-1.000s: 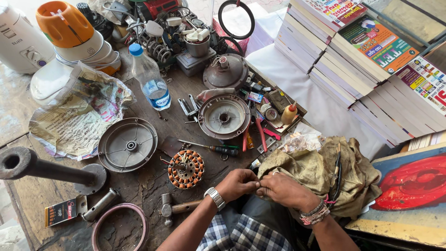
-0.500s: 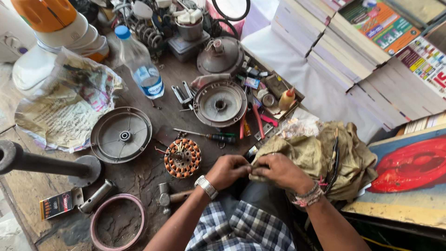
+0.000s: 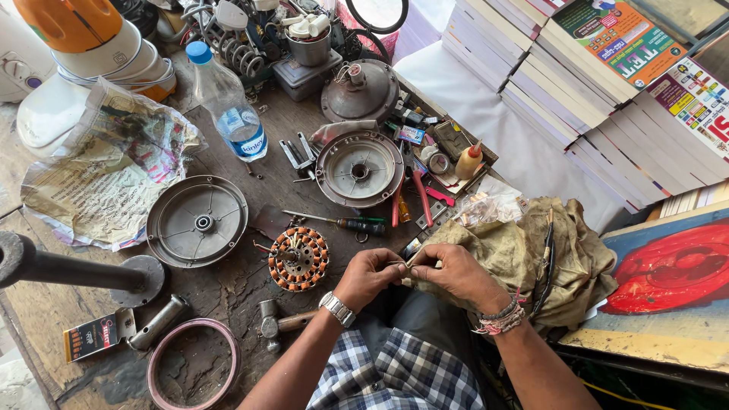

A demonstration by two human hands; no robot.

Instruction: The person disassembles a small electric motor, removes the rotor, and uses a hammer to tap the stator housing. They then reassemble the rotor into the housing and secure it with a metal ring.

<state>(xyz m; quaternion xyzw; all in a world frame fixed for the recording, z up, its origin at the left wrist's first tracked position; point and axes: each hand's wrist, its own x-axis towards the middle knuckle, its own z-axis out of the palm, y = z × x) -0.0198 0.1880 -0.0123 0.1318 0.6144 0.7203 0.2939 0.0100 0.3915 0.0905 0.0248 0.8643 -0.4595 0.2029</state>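
We pinch something small between both hands at the near edge of a crowded tabletop (image 3: 228,292).

Our left hand (image 3: 370,277) and right hand (image 3: 453,275) meet fingertip to fingertip, the item between them too small to tell. A copper-wound stator (image 3: 298,258) lies just left of them, a hammer (image 3: 277,323) below it, a screwdriver (image 3: 342,222) above, and an olive cloth (image 3: 531,254) bunches at our right. Farther up sit two round metal motor covers (image 3: 197,221) and a water bottle (image 3: 228,102).

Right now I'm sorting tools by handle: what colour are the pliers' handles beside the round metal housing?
Pink-red; the pliers lie right of the housing, clearest in the head view.
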